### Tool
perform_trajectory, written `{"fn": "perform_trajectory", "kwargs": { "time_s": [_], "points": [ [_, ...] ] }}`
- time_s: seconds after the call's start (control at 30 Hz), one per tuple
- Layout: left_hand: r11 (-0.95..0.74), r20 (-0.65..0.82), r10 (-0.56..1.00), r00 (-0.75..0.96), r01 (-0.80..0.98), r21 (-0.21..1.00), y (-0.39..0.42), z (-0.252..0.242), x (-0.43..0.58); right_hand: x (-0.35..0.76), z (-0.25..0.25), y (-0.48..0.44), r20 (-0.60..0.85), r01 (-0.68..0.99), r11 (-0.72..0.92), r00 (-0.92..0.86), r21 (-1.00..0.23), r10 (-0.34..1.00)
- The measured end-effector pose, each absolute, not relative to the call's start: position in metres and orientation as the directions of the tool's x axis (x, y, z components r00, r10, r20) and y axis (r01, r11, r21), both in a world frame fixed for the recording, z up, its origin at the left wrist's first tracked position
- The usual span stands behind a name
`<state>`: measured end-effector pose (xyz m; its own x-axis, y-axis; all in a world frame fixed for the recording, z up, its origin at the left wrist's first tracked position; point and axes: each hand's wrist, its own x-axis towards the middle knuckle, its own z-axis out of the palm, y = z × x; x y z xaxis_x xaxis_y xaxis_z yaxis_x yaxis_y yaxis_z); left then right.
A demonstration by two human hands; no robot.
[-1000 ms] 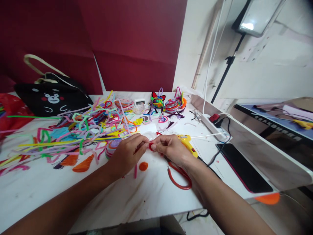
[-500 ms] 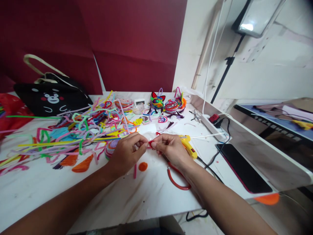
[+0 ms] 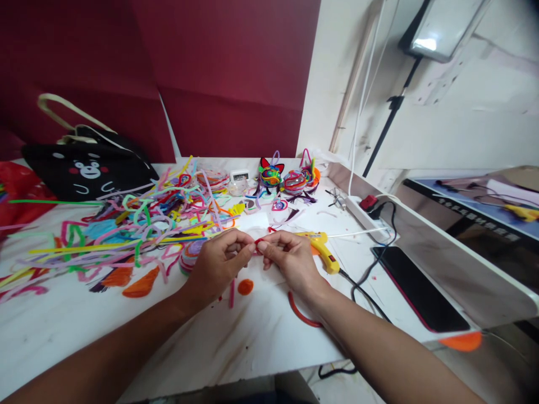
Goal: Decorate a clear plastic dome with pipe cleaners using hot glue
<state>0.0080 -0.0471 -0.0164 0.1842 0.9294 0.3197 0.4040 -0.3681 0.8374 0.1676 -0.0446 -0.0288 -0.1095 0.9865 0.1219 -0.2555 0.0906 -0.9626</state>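
A small red pipe cleaner [image 3: 258, 243] is pinched between my two hands over the table's middle. My left hand [image 3: 223, 255] closes thumb and fingertips on its left side. On the other side, my right hand [image 3: 288, 255] grips it with thumb and forefinger, and a short red end sticks up past the fingers. Below the hands lie an orange fuzzy disc [image 3: 245, 287] and a short pink stem [image 3: 232, 293]. A coiled multicolour piece [image 3: 190, 257] sits beside my left wrist. Red-handled pliers [image 3: 301, 311] lie partly hidden under my right forearm.
A yellow glue gun [image 3: 326, 252] with a black cord lies right of my hands. Loose pipe cleaners [image 3: 138, 224] heap on the left. Finished colourful ornaments [image 3: 270, 175] stand at the back. A phone [image 3: 419, 289] and power strip [image 3: 366, 216] are on the right.
My right hand has turned slightly, with its lower fingers now showing more and its forearm covering more of the pliers. Both hands keep their pinch on the red pipe cleaner.
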Motion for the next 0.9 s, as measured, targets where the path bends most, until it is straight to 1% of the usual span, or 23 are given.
{"fn": "perform_trajectory", "kwargs": {
  "time_s": [0.1,0.2,0.33,0.43,0.53,0.6,0.63,0.7,0.83,0.9],
  "points": [
    [-0.41,0.359,0.912,0.199,0.473,0.78,-0.045,-0.016,0.007,0.169,-0.029,-0.043,0.103,-0.248,0.061,-0.16,-0.967,0.982],
    [-0.51,0.453,0.855,0.252,0.57,0.645,-0.043,-0.015,0.004,0.172,-0.032,-0.04,0.117,-0.17,0.083,-0.197,-0.982,0.973],
    [-0.65,0.562,0.735,0.378,0.628,0.427,-0.04,-0.015,0.0,0.176,-0.037,-0.038,0.217,0.038,0.23,-0.218,-0.972,0.951],
    [-0.707,0.574,0.675,0.464,0.628,0.324,-0.039,-0.017,-0.003,0.178,-0.038,-0.04,0.336,0.242,0.395,-0.25,-0.886,0.908],
    [-0.712,0.53,0.674,0.514,0.644,0.28,-0.039,-0.021,-0.005,0.18,-0.037,-0.042,0.46,0.448,0.56,-0.32,-0.697,0.828],
    [-0.711,0.499,0.678,0.539,0.654,0.26,-0.039,-0.024,-0.005,0.18,-0.035,-0.043,0.489,0.525,0.613,-0.371,-0.59,0.789],
    [-0.712,0.491,0.679,0.546,0.654,0.257,-0.04,-0.025,-0.005,0.181,-0.035,-0.043,0.49,0.544,0.621,-0.385,-0.565,0.782],
    [-0.72,0.495,0.674,0.548,0.639,0.272,-0.04,-0.027,-0.006,0.181,-0.034,-0.043,0.49,0.551,0.619,-0.382,-0.56,0.783],
    [-0.718,0.535,0.679,0.502,0.606,0.343,-0.037,-0.024,-0.006,0.181,-0.032,-0.043,0.519,0.522,0.612,-0.334,-0.594,0.787],
    [-0.717,0.543,0.681,0.491,0.598,0.358,-0.036,-0.02,-0.006,0.181,-0.032,-0.043,0.532,0.506,0.615,-0.317,-0.605,0.785]
  ]
}}
